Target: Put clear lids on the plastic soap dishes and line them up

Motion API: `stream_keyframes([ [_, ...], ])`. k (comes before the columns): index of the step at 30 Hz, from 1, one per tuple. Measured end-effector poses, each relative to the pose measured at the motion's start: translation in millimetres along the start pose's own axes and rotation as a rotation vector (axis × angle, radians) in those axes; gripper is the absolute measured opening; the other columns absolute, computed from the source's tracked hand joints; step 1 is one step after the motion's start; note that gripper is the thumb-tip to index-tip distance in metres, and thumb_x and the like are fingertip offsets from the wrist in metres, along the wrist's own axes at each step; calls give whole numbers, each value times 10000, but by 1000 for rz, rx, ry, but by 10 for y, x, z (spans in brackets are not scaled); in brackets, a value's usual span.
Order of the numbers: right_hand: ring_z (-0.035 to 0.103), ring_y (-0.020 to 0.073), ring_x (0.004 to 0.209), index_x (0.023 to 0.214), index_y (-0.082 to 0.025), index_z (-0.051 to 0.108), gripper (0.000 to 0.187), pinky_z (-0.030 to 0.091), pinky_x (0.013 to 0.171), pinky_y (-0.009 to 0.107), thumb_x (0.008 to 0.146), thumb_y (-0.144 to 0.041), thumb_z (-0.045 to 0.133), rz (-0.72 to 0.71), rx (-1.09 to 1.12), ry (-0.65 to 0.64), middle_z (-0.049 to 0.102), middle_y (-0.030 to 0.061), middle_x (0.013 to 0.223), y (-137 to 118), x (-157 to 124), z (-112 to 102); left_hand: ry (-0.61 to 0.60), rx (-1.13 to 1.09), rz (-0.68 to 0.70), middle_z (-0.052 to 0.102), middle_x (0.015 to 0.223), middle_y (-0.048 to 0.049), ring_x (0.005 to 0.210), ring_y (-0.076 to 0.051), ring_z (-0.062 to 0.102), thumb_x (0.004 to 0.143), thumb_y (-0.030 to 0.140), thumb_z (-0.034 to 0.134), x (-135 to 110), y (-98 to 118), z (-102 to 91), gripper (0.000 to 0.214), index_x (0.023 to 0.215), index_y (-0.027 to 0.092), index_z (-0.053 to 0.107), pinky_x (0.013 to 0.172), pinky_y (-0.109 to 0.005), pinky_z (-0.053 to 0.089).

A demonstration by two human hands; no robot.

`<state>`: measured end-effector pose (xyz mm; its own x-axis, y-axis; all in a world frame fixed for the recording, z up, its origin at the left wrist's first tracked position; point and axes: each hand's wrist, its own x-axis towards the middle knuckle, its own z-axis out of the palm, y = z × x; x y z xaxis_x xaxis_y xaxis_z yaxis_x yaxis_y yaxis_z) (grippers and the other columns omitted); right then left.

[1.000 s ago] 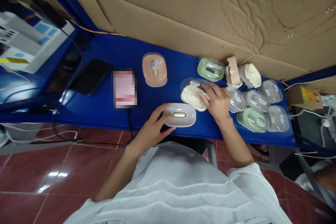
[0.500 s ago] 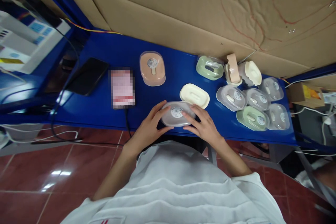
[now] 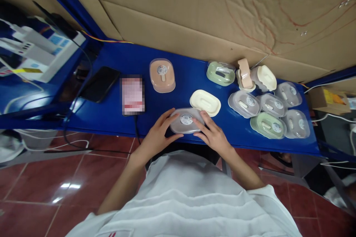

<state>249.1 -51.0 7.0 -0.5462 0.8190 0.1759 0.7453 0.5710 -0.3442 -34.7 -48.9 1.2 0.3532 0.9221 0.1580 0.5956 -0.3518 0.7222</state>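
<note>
A grey soap box with a clear lid and a round sticker (image 3: pixel 185 120) lies at the near edge of the blue table (image 3: pixel 133 63). My left hand (image 3: pixel 158 133) grips its left end with curled fingers. Its right end is held by my right hand (image 3: pixel 213 135), fingers pressed against the lid. Just behind it lies a cream soap box base (image 3: pixel 205 102), untouched.
A pink lidded box (image 3: pixel 162 74) stands further back. To the right lie several boxes and clear lids, green (image 3: pixel 268 125) and grey (image 3: pixel 244 103). A black phone (image 3: pixel 100 83) and a blurred card (image 3: pixel 132 94) lie left. Cardboard (image 3: pixel 222 14) backs the table.
A second ago my right hand was on the clear lid beside the cream base; it brought that lid onto the grey box, and both hands now hold the closed box.
</note>
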Motion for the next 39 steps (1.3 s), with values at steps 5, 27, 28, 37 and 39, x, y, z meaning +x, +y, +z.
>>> stream_keyframes([
  [5, 321, 323, 1634, 1718, -310, 313, 686, 340, 1329, 611, 1087, -411, 564, 44, -42, 59, 386, 95, 1737, 118, 53, -55, 83, 67, -62, 484, 1644, -131, 1510, -335, 520, 977, 496, 731, 1, -24, -79, 694, 1584, 310, 450, 1225, -557, 486],
  [27, 575, 380, 1375, 1579, -65, 493, 545, 425, 1149, 576, 1085, -262, 371, 384, -312, 141, 637, 248, 1482, 892, 984, -347, 30, 320, 167, 641, 1471, -128, 1366, -319, 590, 1054, 209, 518, 302, 257, 313, 387, 1405, 271, 670, 1236, -617, 388],
  [28, 586, 391, 1338, 1574, -58, 495, 548, 425, 1132, 583, 1082, -276, 391, 394, -338, 122, 654, 258, 1442, 909, 1012, -322, 42, 321, 169, 656, 1428, -126, 1329, -315, 601, 1055, 230, 537, 274, 237, 304, 361, 1382, 270, 683, 1220, -598, 406],
  [37, 572, 399, 1244, 1485, -129, 589, 472, 464, 1033, 568, 1072, -304, 444, 461, -438, 102, 631, 247, 1334, 900, 1150, -328, 75, 267, 175, 646, 1281, -142, 1227, -318, 595, 1052, 283, 579, 246, 125, 296, 263, 1263, 239, 729, 1135, -571, 462],
  [39, 561, 390, 1261, 1429, -142, 632, 433, 455, 1048, 557, 1075, -297, 438, 469, -444, 83, 620, 236, 1348, 904, 1198, -332, 76, 253, 168, 635, 1297, -144, 1245, -321, 587, 1051, 291, 583, 250, 121, 296, 240, 1230, 240, 733, 1128, -566, 467],
])
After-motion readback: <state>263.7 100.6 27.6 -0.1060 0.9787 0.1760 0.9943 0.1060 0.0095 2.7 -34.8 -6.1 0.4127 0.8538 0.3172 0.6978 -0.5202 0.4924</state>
